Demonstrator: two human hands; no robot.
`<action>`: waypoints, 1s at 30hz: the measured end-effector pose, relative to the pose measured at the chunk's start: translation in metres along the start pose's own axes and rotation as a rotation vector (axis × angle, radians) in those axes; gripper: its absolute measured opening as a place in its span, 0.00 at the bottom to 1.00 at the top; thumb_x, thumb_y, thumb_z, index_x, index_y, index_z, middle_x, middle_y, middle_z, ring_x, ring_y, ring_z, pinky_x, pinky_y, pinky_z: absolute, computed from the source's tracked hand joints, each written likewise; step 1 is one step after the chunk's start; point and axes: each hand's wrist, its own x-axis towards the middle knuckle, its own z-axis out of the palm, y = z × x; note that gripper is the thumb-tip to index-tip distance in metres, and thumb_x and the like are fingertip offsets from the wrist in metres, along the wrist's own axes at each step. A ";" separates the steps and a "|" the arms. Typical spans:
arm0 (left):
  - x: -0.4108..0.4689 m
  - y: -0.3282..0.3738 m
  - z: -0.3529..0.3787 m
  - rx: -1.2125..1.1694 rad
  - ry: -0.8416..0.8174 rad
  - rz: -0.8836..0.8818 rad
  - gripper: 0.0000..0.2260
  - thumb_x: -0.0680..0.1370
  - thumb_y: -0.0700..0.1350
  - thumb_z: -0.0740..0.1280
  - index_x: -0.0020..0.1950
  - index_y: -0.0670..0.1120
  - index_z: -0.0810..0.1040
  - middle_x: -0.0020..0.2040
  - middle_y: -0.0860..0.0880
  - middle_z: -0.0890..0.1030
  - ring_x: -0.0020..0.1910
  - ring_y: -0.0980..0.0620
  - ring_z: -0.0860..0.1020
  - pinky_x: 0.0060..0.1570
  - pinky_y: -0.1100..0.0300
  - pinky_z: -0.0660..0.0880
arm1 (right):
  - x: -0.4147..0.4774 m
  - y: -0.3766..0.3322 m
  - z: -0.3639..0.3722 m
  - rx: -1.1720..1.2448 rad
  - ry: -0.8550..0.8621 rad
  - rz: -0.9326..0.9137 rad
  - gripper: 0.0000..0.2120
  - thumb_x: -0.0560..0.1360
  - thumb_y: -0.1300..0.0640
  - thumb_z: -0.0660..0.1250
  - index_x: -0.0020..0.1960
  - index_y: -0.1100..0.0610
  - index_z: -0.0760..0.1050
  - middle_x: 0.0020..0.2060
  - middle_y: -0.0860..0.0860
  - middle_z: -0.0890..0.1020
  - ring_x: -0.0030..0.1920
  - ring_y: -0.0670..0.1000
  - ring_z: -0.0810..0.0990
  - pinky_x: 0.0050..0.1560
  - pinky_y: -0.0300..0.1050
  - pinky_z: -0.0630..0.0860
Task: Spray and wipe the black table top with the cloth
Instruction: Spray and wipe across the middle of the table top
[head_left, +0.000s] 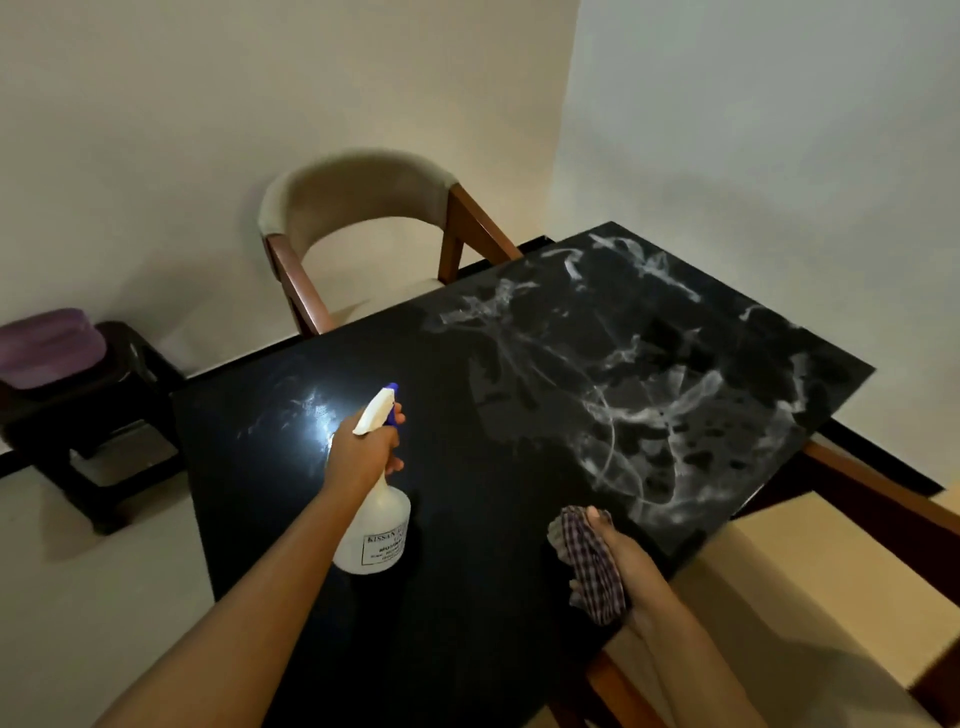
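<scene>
Left hand grips a white plastic spray bottle over the glossy black tabletop; right hand clutches a crumpled checked cloth

chair behind table top

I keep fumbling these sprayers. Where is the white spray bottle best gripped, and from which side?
Grip the spray bottle at its narrow neck under the head, coming from behind, opposite the nozzle, as the left hand does: the neck fits a fist, and the forefinger reaches the trigger.
</scene>
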 end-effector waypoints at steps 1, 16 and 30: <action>0.012 0.007 0.006 0.006 0.011 -0.020 0.14 0.75 0.33 0.62 0.57 0.44 0.78 0.48 0.46 0.81 0.37 0.48 0.78 0.34 0.56 0.77 | 0.007 -0.010 -0.002 0.005 -0.023 -0.013 0.25 0.78 0.41 0.61 0.67 0.56 0.71 0.57 0.58 0.79 0.53 0.59 0.78 0.51 0.53 0.77; 0.070 0.013 0.020 0.065 0.160 -0.188 0.05 0.72 0.37 0.66 0.45 0.45 0.76 0.41 0.41 0.81 0.31 0.47 0.78 0.32 0.57 0.75 | 0.077 -0.072 -0.005 -0.230 0.151 -0.490 0.24 0.75 0.37 0.59 0.64 0.51 0.76 0.53 0.49 0.82 0.56 0.54 0.79 0.62 0.51 0.73; 0.133 0.017 0.024 -0.095 0.365 0.297 0.20 0.74 0.30 0.60 0.52 0.54 0.76 0.49 0.50 0.80 0.42 0.48 0.78 0.33 0.63 0.77 | 0.207 -0.098 0.137 -1.410 0.281 -0.983 0.25 0.76 0.40 0.59 0.69 0.49 0.71 0.71 0.49 0.70 0.72 0.52 0.67 0.67 0.61 0.64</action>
